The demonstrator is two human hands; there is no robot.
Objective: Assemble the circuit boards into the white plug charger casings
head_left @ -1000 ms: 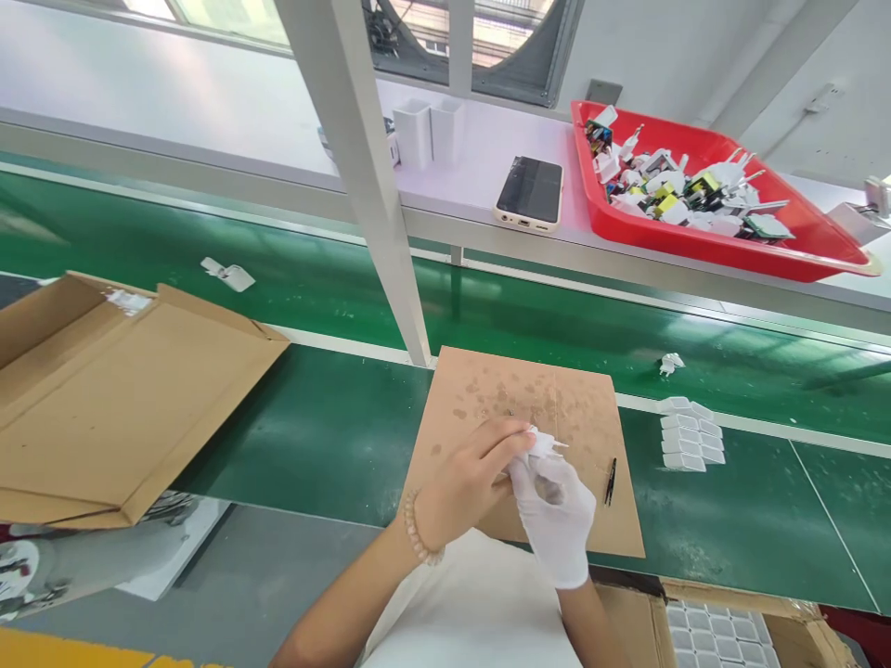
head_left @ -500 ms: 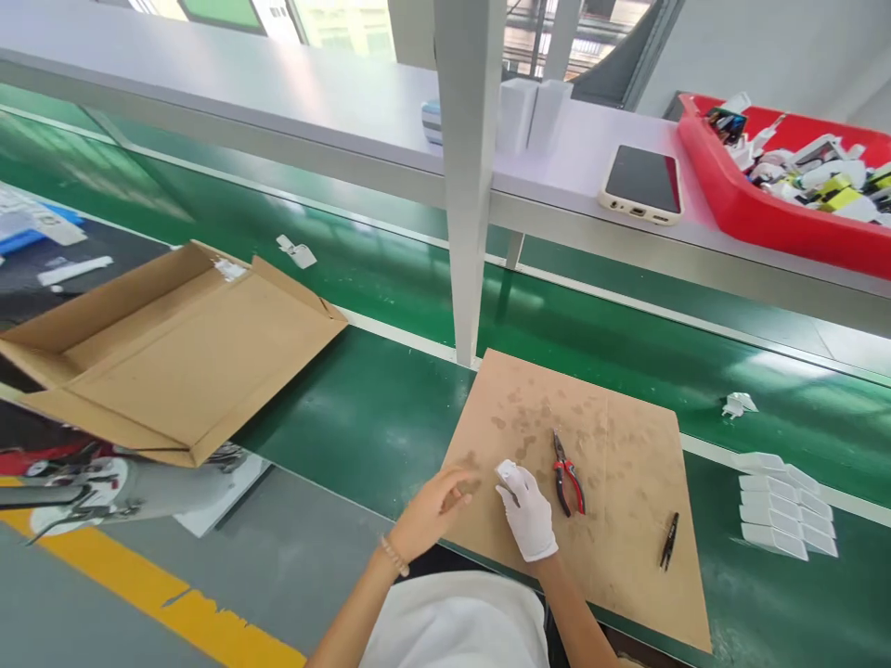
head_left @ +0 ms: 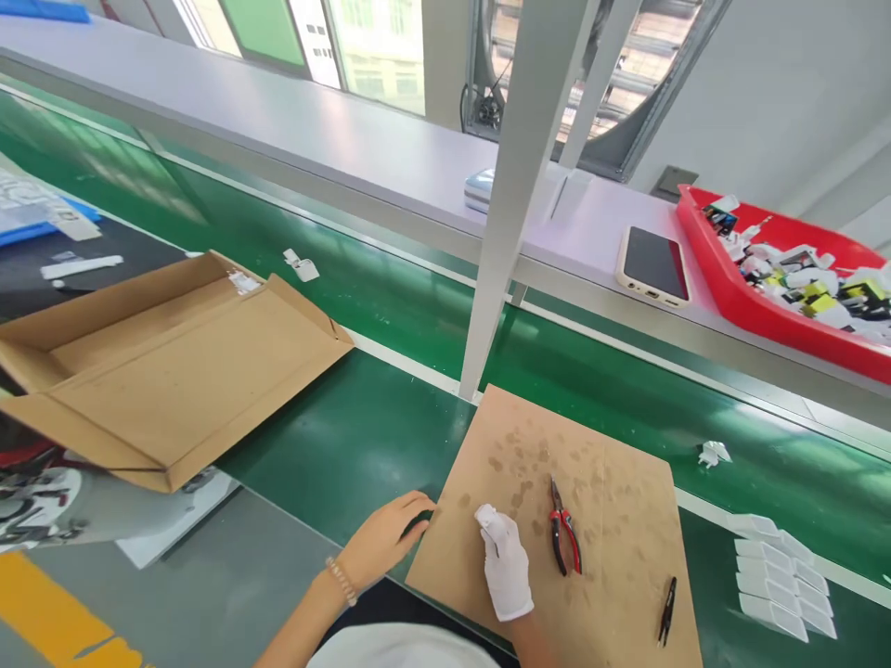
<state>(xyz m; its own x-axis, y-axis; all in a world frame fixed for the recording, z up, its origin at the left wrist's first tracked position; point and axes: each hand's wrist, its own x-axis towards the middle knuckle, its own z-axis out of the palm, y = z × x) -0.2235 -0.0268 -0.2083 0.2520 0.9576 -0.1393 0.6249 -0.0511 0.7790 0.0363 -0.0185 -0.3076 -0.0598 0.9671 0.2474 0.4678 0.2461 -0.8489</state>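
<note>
My left hand (head_left: 390, 536), bare with a beaded bracelet at the wrist, is at the left edge of the brown cardboard sheet (head_left: 633, 520). Its thumb and fingers are apart, with nothing seen between them. My right hand (head_left: 507, 568), in a white glove, is closed around a small white plastic piece (head_left: 487, 516), whose end shows past the fingertips. Just right of that glove, pliers (head_left: 565, 533) with red and black handles lie on the stained sheet. Black tweezers (head_left: 666, 612) rest farther right.
Stacked white plastic housings (head_left: 772, 580) stand on the green bench at right. An open cardboard box (head_left: 201, 371) lies at left. A post (head_left: 508, 204) rises behind the sheet to a shelf bearing a phone (head_left: 654, 264) and a red bin (head_left: 752, 306) of parts.
My left hand has moved left, away from the gloved hand, to the sheet's left edge. My right hand still holds the white piece. The camera view has shifted and tilted.
</note>
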